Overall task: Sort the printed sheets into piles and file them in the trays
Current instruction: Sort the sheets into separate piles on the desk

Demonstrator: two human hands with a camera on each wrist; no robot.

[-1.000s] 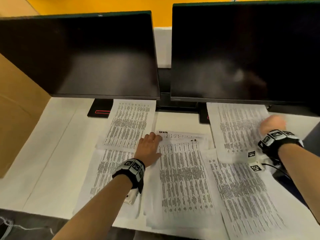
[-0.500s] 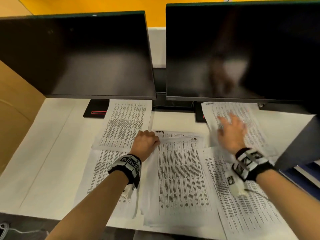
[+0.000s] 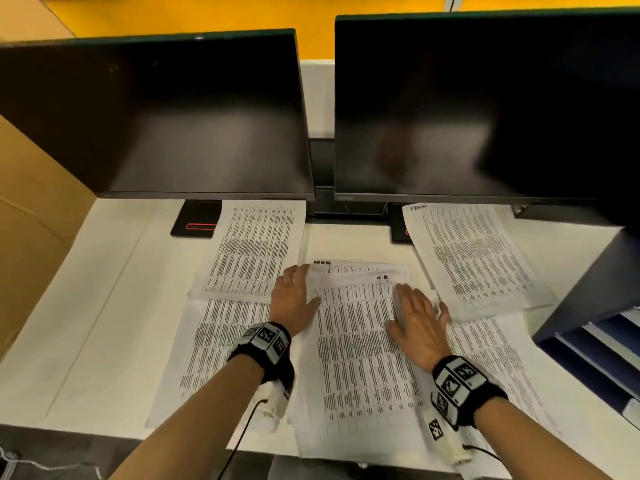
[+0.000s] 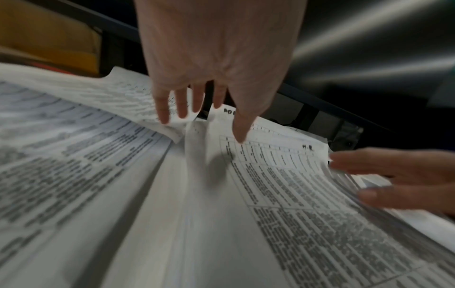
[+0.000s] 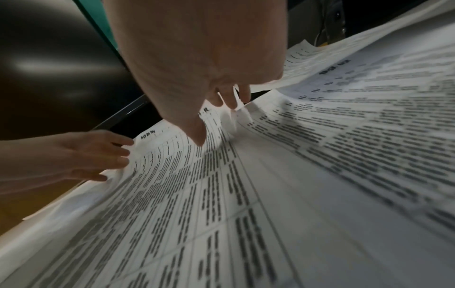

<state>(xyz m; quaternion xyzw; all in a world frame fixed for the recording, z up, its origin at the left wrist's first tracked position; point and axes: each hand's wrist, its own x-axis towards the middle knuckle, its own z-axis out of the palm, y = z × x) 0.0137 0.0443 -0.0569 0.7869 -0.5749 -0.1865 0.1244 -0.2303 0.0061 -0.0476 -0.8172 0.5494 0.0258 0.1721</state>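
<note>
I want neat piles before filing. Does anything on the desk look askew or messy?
Yes. The middle pile, between the left hand and right hand, is fanned, with a lower sheet's top edge poking out beyond the top sheet. The far right pile lies rotated against the others.

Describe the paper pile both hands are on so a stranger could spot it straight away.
Start at the gap between the two dark monitors and come toward the desk's near edge. The centre pile lies there, left hand and right hand flat on its sides. Unlike neighbouring piles, its top corner bears handwritten letters.
</note>
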